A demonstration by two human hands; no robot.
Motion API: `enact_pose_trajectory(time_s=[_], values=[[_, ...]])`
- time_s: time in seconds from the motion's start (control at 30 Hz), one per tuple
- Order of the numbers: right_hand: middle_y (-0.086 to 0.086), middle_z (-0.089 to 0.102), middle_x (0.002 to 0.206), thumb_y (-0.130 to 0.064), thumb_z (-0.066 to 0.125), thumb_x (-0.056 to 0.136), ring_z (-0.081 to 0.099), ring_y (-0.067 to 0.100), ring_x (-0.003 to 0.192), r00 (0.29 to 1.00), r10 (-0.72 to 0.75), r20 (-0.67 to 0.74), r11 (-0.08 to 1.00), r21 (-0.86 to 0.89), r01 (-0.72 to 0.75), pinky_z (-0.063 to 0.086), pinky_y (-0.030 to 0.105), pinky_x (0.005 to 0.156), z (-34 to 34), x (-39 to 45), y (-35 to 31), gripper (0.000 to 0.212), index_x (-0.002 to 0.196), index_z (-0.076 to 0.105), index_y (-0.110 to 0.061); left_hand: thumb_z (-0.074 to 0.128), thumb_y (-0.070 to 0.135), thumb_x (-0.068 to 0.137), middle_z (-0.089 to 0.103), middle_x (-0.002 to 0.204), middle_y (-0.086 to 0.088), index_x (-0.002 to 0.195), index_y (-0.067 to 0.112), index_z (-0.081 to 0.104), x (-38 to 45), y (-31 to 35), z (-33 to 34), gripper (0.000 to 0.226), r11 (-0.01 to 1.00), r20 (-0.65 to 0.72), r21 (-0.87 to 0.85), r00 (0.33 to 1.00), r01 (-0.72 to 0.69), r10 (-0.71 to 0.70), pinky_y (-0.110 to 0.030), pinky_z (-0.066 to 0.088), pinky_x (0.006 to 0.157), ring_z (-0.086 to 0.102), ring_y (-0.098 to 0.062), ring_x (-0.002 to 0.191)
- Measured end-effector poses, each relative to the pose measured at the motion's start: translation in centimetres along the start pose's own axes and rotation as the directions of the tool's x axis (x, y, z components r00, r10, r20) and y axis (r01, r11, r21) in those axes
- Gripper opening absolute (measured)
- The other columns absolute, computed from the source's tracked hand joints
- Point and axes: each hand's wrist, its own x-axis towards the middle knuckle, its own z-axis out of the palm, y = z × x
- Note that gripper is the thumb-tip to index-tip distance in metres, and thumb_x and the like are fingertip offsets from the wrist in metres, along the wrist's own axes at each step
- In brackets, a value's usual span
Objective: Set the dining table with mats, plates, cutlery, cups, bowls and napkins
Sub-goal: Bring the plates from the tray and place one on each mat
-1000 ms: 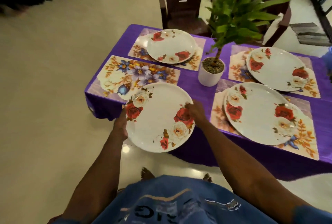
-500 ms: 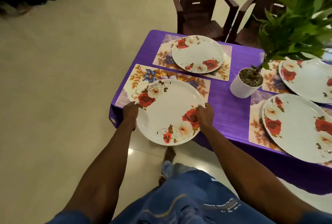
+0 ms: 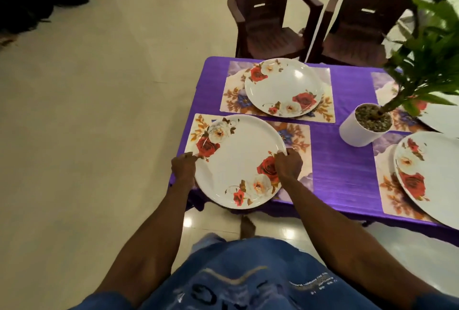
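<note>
Three plates point(image 3: 238, 160), four mats point(image 3: 295, 140), two chairs point(image 3: 270, 11)

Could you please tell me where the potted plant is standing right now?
In the head view the potted plant stands on the purple tablecloth at centre right, between the far-left plate and the near-right plate.

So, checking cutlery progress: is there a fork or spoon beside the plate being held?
No, the plate has only its floral mat around it.
</note>
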Motion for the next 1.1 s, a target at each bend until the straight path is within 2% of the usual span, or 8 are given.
enact_pose_trajectory(time_s=[0.13, 0.33, 0.43, 0.57, 0.63, 0.9, 1.0, 1.1], values=[[0.013, 0.068, 0.100, -0.015, 0.058, 0.086, 0.063, 0.029, 0.093, 1.000, 0.018, -0.002, 0.999, -0.028, -0.018, 0.038, 0.024, 0.062, 0.1, 0.5, -0.3, 0.024, 0.102, 0.071, -0.004, 0.074, 0.002, 0.078, 0.071, 0.099, -0.008, 0.102, 0.005, 0.073, 0.8, 0.5, 0.1, 0.025, 0.999, 0.058, -0.047, 0.998, -0.022, 0.025, -0.036, 0.056, 0.085, 0.067, -0.026, 0.093], [0.009, 0.071, 0.104, -0.006, 0.060, 0.080, 0.065, 0.029, 0.099, 0.999, 0.010, 0.036, 0.998, -0.062, -0.008, 0.046, 0.027, 0.071, 0.4, 0.5, 0.0, 0.035, 0.112, 0.071, -0.011, 0.071, 0.007, 0.085, 0.071, 0.103, -0.005, 0.099, 0.013, 0.072, 2.1, 0.4, -1.0, 0.016, 0.996, 0.206, 0.018, 0.975, -0.088, 0.083, -0.043, 0.056, 0.091, 0.066, -0.026, 0.101], [0.010, 0.068, 0.103, -0.001, 0.065, 0.078, 0.062, 0.026, 0.097, 0.999, 0.010, -0.033, 0.999, -0.042, -0.011, 0.052, 0.032, 0.077, 0.3, -0.2, 0.1, 0.036, 0.113, 0.067, -0.001, 0.073, 0.013, 0.086, 0.072, 0.106, -0.005, 0.108, 0.010, 0.072, 2.2, -0.1, -1.4, 0.022, 0.964, 0.209, 0.150, 0.960, -0.221, 0.188, -0.036, 0.054, 0.092, 0.065, -0.021, 0.100], [0.011, 0.063, 0.072, 0.002, 0.064, 0.075, 0.059, 0.024, 0.070, 0.994, 0.043, -0.102, 0.999, -0.013, -0.045, 0.040, 0.022, 0.052, 0.3, -0.9, 1.3, 0.004, 0.074, 0.061, 0.000, 0.075, 0.023, 0.085, 0.072, 0.096, -0.007, 0.097, 0.008, 0.072, 1.8, -0.5, -1.6, 0.019, 0.924, 0.179, 0.233, 0.948, -0.302, 0.265, -0.038, 0.054, 0.088, 0.066, -0.025, 0.093], [0.006, 0.058, 0.063, 0.001, 0.063, 0.078, 0.054, 0.018, 0.061, 0.993, 0.053, -0.102, 0.999, 0.017, -0.051, 0.037, 0.020, 0.049, 0.6, -0.9, 2.0, 0.019, 0.063, 0.054, -0.006, 0.075, 0.025, 0.086, 0.072, 0.089, -0.005, 0.090, 0.010, 0.072, 1.9, -0.4, -1.6, 0.015, 0.918, 0.200, 0.253, 0.945, -0.306, 0.259, -0.038, 0.055, 0.085, 0.066, -0.024, 0.088], [0.012, 0.070, 0.075, -0.010, 0.064, 0.087, 0.067, 0.023, 0.072, 0.994, 0.052, -0.100, 0.996, 0.074, -0.045, 0.051, 0.023, 0.058, 0.7, -0.5, 2.6, 0.014, 0.079, 0.070, 0.000, 0.077, 0.030, 0.084, 0.072, 0.095, -0.004, 0.097, 0.007, 0.074, 2.3, -0.1, -1.8, 0.027, 0.942, 0.196, 0.236, 0.962, -0.236, 0.192, -0.028, 0.052, 0.074, 0.067, -0.023, 0.089], [0.014, 0.072, 0.080, -0.009, 0.063, 0.087, 0.067, 0.026, 0.076, 0.993, 0.047, -0.107, 0.998, 0.049, -0.042, 0.057, 0.035, 0.068, 0.7, -0.2, 2.6, 0.012, 0.085, 0.071, 0.000, 0.077, 0.031, 0.083, 0.074, 0.096, -0.009, 0.098, 0.004, 0.074, 2.4, 0.0, -1.6, 0.031, 0.943, 0.193, 0.242, 0.964, -0.230, 0.186, -0.030, 0.054, 0.075, 0.068, -0.025, 0.089], [0.014, 0.074, 0.088, -0.014, 0.065, 0.087, 0.068, 0.026, 0.082, 0.993, 0.049, -0.107, 0.999, 0.013, -0.048, 0.055, 0.031, 0.069, 0.7, 0.0, 2.6, 0.016, 0.094, 0.074, -0.002, 0.077, 0.032, 0.083, 0.073, 0.097, -0.010, 0.098, 0.003, 0.074, 2.7, 0.0, -1.5, 0.032, 0.937, 0.200, 0.259, 0.962, -0.234, 0.185, -0.032, 0.055, 0.079, 0.068, -0.026, 0.090]])
